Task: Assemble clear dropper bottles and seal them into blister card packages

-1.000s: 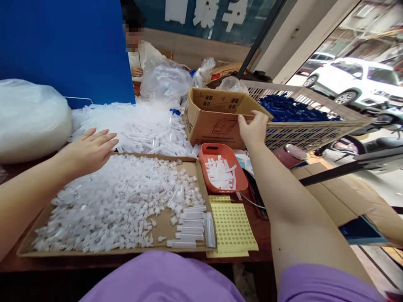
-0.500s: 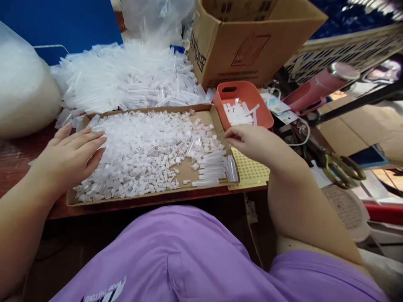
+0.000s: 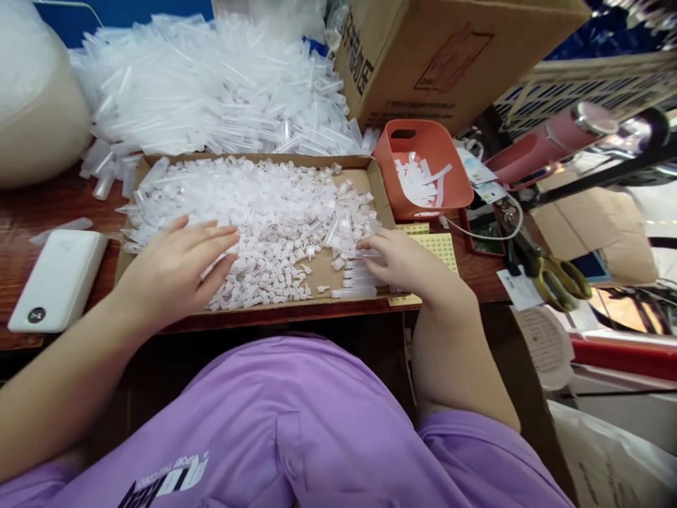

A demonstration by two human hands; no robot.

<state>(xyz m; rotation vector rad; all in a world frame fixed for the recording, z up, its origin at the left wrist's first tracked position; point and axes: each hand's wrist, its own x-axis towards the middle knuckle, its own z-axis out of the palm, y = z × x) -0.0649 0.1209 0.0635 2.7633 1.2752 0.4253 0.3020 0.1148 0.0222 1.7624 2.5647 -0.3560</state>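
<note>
A shallow cardboard tray [image 3: 254, 305] holds a heap of small translucent white plastic fittings [image 3: 264, 233]. My left hand [image 3: 177, 271] spreads its fingers over the left front part of the heap, palm down, with nothing visible gripped. At the tray's right end, my right hand [image 3: 405, 261] reaches in from the side. Its finger and thumb are apart at the ends of several clear plastic tubes [image 3: 360, 275] lying in a row in the front right corner. Whether the fingertips touch a tube is hard to make out.
Behind the tray lies a big pile of clear tubes [image 3: 211, 92]. An orange bin [image 3: 449, 194] with white strips stands at right, before a large cardboard box [image 3: 423, 70]. A white power bank [image 3: 58, 282] lies at left, scissors [image 3: 555, 279] at far right.
My right hand has moved from the tray's right edge down to the row of tubes. My left hand has shifted right over the fittings. The view has shifted, bringing the power bank into sight.
</note>
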